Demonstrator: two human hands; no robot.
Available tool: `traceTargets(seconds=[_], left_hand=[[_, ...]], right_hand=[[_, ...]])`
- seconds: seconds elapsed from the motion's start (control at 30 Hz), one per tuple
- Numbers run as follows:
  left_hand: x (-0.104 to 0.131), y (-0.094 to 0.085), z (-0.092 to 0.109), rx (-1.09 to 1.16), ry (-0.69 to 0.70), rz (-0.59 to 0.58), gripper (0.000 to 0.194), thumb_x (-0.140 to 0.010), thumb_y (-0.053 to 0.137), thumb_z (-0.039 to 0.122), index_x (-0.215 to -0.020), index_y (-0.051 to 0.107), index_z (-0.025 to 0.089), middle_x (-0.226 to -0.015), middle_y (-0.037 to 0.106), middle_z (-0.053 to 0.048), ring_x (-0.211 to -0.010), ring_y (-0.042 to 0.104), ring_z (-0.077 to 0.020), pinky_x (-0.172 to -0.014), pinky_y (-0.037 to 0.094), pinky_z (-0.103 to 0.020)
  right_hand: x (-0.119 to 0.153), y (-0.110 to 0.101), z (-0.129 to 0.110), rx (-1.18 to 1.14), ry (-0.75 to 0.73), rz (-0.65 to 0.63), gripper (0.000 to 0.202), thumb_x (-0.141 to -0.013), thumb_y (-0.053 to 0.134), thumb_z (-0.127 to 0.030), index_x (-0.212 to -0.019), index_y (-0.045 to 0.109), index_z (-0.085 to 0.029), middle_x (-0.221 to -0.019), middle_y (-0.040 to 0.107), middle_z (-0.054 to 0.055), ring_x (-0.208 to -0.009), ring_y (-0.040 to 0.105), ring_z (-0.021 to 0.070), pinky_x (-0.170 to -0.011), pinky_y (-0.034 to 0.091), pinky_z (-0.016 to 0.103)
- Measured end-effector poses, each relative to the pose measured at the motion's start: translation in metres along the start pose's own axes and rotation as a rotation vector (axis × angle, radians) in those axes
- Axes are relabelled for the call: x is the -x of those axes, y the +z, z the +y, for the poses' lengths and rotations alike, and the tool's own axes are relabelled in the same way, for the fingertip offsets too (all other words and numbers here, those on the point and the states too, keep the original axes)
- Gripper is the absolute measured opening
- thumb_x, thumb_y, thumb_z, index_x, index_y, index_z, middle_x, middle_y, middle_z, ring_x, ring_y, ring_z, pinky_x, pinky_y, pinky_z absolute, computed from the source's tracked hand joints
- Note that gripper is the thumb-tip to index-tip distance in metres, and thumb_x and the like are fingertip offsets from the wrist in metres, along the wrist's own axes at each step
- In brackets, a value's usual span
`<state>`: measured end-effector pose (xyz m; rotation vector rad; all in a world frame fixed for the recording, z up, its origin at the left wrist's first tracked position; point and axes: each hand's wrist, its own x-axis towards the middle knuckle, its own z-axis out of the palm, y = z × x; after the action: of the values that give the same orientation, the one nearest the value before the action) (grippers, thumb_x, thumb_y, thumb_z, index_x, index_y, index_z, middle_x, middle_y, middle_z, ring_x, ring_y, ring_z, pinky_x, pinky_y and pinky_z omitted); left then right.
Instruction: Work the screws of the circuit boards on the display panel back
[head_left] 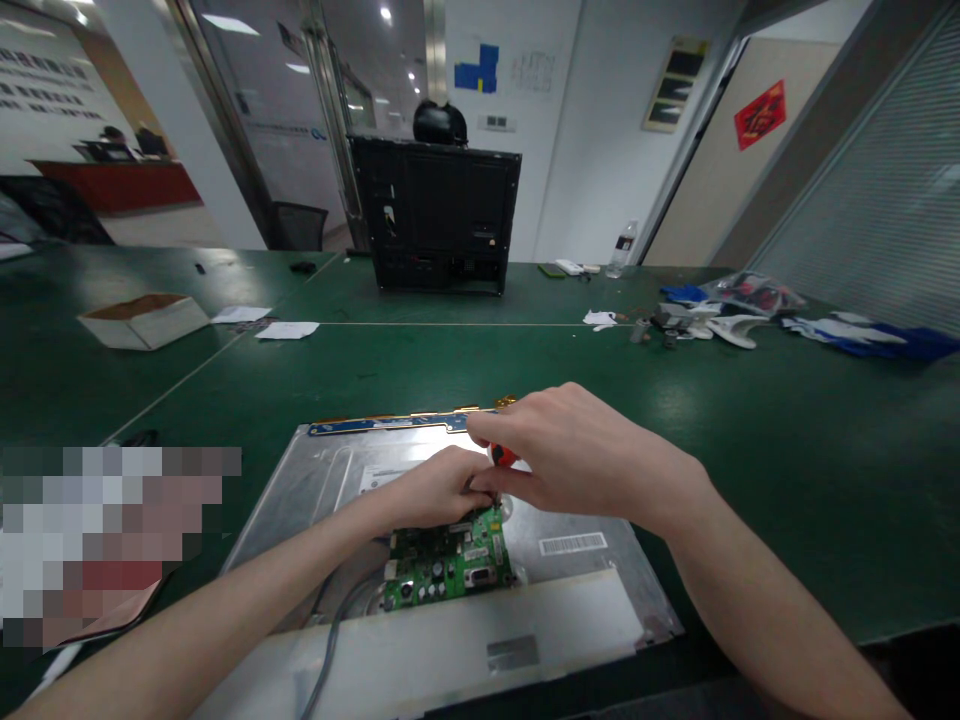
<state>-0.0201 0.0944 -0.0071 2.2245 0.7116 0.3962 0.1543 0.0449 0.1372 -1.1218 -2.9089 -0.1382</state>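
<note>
A flat silvery display panel [600,590] lies back side up before me, with a green circuit board [450,565] on its middle. My right hand [577,450] is wrapped round a screwdriver [502,456], of which only part of a red-and-black handle shows. Its tip is hidden, close to the board's upper right corner. At that same corner, my left hand [442,487] has its fingers pinched together over the board's upper edge; what they grip cannot be made out. A narrow blue circuit strip [390,424] runs along the panel's far edge.
A grey cable [330,640] runs from the board over the pale strip in front. Farther back stand a black monitor housing [442,210], a white box [146,325] and a bottle [622,250]. Gloves and small parts [705,322] lie at right. A blurred-out patch covers the left.
</note>
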Motion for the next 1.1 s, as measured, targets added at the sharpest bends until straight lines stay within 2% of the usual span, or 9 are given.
traceTargets(seconds=[0.13, 0.4, 0.7, 0.83, 1.1], left_hand=[[-0.0005, -0.0011, 0.0014, -0.058, 0.043, -0.017, 0.015, -0.079, 0.059, 0.010, -0.088, 0.069, 0.015, -0.093, 0.072, -0.006, -0.088, 0.064, -0.0231, -0.080, 0.049, -0.031], [0.0009, 0.0003, -0.0031, -0.058, 0.049, 0.025, 0.016, -0.074, 0.056, 0.006, -0.085, 0.066, 0.013, -0.090, 0.071, -0.006, -0.088, 0.063, -0.0241, -0.074, 0.048, -0.028], [-0.0001, 0.0004, -0.0027, -0.060, 0.084, 0.026, 0.018, -0.077, 0.057, 0.006, -0.089, 0.069, 0.014, -0.098, 0.071, -0.007, -0.092, 0.063, -0.0233, -0.079, 0.049, -0.029], [-0.0001, -0.0004, -0.0022, -0.051, 0.070, -0.015, 0.017, -0.079, 0.058, 0.007, -0.089, 0.070, 0.014, -0.093, 0.072, -0.006, -0.085, 0.065, -0.0214, -0.077, 0.049, -0.029], [0.0006, 0.0006, -0.0034, -0.059, 0.061, -0.015, 0.015, -0.080, 0.057, 0.008, -0.089, 0.068, 0.013, -0.090, 0.072, -0.005, -0.082, 0.064, -0.0209, -0.072, 0.048, -0.027]], right_hand=[[-0.0010, 0.0004, 0.0015, 0.041, 0.022, 0.002, 0.007, -0.090, 0.053, -0.027, -0.087, 0.055, -0.021, -0.071, 0.065, 0.001, -0.059, 0.056, 0.0140, -0.050, 0.018, 0.028], [0.0015, 0.0004, -0.0005, -0.038, -0.032, 0.015, 0.012, -0.082, 0.054, -0.022, -0.093, 0.048, -0.021, -0.081, 0.066, 0.001, -0.060, 0.054, 0.0135, -0.050, 0.019, 0.027], [0.0008, 0.0031, 0.0018, -0.024, -0.020, 0.048, 0.009, -0.086, 0.056, -0.025, -0.090, 0.049, -0.021, -0.077, 0.064, 0.000, -0.060, 0.053, 0.0130, -0.050, 0.018, 0.027], [0.0000, 0.0045, 0.0030, -0.008, 0.001, 0.044, 0.010, -0.087, 0.057, -0.027, -0.089, 0.050, -0.021, -0.074, 0.064, -0.001, -0.060, 0.053, 0.0132, -0.050, 0.018, 0.027], [0.0016, 0.0039, 0.0017, -0.037, -0.054, 0.039, 0.008, -0.088, 0.053, -0.023, -0.095, 0.052, -0.020, -0.085, 0.066, 0.001, -0.063, 0.053, 0.0129, -0.051, 0.019, 0.026]])
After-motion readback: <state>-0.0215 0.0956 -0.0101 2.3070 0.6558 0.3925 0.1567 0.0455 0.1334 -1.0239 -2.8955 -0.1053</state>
